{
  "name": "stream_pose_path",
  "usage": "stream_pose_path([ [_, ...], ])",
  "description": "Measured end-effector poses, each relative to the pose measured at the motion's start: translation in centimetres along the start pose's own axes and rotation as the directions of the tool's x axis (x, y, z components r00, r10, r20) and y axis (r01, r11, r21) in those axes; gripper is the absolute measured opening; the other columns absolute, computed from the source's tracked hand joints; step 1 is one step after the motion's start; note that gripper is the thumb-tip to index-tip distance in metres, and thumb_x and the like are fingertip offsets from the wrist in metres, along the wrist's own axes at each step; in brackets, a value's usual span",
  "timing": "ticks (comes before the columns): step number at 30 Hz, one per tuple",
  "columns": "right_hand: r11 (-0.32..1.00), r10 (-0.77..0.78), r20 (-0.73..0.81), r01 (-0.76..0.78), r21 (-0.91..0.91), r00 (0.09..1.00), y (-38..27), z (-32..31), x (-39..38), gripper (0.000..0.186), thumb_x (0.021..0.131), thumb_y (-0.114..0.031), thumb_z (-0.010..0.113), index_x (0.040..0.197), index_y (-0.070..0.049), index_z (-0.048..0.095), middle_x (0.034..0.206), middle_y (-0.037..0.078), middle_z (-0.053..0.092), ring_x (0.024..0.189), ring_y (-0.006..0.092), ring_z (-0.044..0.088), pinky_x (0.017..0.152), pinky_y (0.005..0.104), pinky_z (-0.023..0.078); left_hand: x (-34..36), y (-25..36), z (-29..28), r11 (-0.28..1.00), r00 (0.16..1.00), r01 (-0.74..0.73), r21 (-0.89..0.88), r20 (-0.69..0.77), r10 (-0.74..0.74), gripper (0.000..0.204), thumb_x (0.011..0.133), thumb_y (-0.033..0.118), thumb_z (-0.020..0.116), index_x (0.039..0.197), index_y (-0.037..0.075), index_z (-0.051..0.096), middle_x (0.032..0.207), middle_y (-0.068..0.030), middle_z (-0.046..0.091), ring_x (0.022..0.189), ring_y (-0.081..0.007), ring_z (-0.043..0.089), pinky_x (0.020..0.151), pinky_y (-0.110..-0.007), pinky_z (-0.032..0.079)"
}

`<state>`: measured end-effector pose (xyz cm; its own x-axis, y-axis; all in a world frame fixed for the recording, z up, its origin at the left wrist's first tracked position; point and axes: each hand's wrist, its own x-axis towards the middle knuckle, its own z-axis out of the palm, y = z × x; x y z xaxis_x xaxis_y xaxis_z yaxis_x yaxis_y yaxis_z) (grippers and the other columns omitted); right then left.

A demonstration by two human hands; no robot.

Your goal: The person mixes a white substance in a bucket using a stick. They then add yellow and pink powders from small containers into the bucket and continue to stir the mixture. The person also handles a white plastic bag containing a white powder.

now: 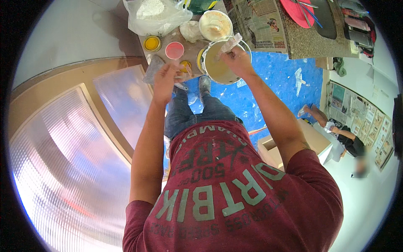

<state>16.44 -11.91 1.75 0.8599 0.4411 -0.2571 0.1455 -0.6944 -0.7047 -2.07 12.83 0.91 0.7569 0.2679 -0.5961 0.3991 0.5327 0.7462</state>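
Note:
My right hand (237, 62) is closed on a pale, whitish flat strip (232, 43), whose exact kind I cannot make out. It is over a white bucket (250, 56) of murky, tan-grey liquid (220, 69). To the left, my left hand (167, 77) hangs with bent fingers apart, and nothing clear shows in it. Just beyond its fingers stands a small yellow container (185, 66). A tub with a pink-red top (174, 51) and an open yellow pot (152, 43) sit farther back. By my left wrist lies a grey cloth-like piece (153, 69).
A white tub with pale residue (215, 25) and a plastic bag of white powder (155, 14) stand at the back. Newspaper (262, 25) covers part of the granite counter (302, 45), with a red plate (299, 12). Blue sheeting (277, 80) covers the floor. Another person (350, 140) is at right.

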Motion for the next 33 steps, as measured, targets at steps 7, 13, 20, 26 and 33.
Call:
stream_pose_path([
  [7,0.937,0.078,0.004,-0.072,-0.342,0.997,-1.9,-4.2,-3.3,0.034,0.090,-0.034,0.075,0.104,-0.003,0.076,0.086,0.017,0.075,0.075,0.0294,0.073,0.069,0.0437,0.056,3.3,9.1,-3.7,0.957,0.919,-0.288,0.023,-0.275,0.283,0.051,0.101,0.036,0.070,0.134,-0.001,0.059,0.110,-0.0074,0.069,0.091,-0.0155,0.065,0.080,-0.033,0.057],
  [13,0.969,-0.239,0.075,0.233,0.075,0.968,-15.2,-2.8,-0.7,0.031,0.098,-0.031,0.069,0.106,-0.001,0.075,0.079,0.013,0.070,0.069,0.0186,0.064,0.067,0.0368,0.053,9.1,15.3,-2.8,0.643,0.598,-0.321,0.695,-0.378,0.707,0.099,0.087,0.050,0.081,0.154,-0.006,0.034,0.140,-0.0273,0.052,0.123,-0.0344,0.055,0.106,-0.039,0.046],
  [20,0.907,-0.393,0.172,0.412,-0.090,0.903,-18.2,13.9,24.2,0.042,0.095,-0.041,0.062,0.115,-0.005,0.071,0.111,0.026,0.071,0.104,0.0437,0.069,0.094,0.0498,0.054,12.7,19.0,-3.0,0.692,0.737,-0.316,0.649,-0.292,0.609,0.031,0.095,0.029,0.071,0.097,-0.002,0.069,0.081,-0.0094,0.067,0.078,-0.0241,0.063,0.072,-0.039,0.049],
  [26,0.799,-0.250,0.439,0.440,-0.410,0.863,-17.0,21.2,26.1,0.068,0.095,-0.053,0.064,0.146,-0.010,0.052,0.148,0.021,0.050,0.139,0.0439,0.048,0.113,0.0598,0.041,10.8,18.4,-5.0,0.831,0.744,-0.465,0.306,-0.374,0.554,0.019,0.103,0.018,0.062,0.098,0.001,0.070,0.083,0.0000,0.064,0.082,-0.0095,0.061,0.073,-0.029,0.052],
  [33,0.807,-0.140,0.634,0.459,-0.373,0.760,-14.1,23.7,28.0,0.055,0.091,-0.035,0.070,0.140,-0.011,0.061,0.130,0.020,0.065,0.119,0.0385,0.063,0.094,0.0535,0.053,10.6,18.8,-5.7,0.866,0.826,-0.435,0.246,-0.275,0.493,0.024,0.106,0.020,0.060,0.105,-0.002,0.068,0.096,-0.0039,0.067,0.089,-0.0096,0.062,0.084,-0.030,0.057],
])
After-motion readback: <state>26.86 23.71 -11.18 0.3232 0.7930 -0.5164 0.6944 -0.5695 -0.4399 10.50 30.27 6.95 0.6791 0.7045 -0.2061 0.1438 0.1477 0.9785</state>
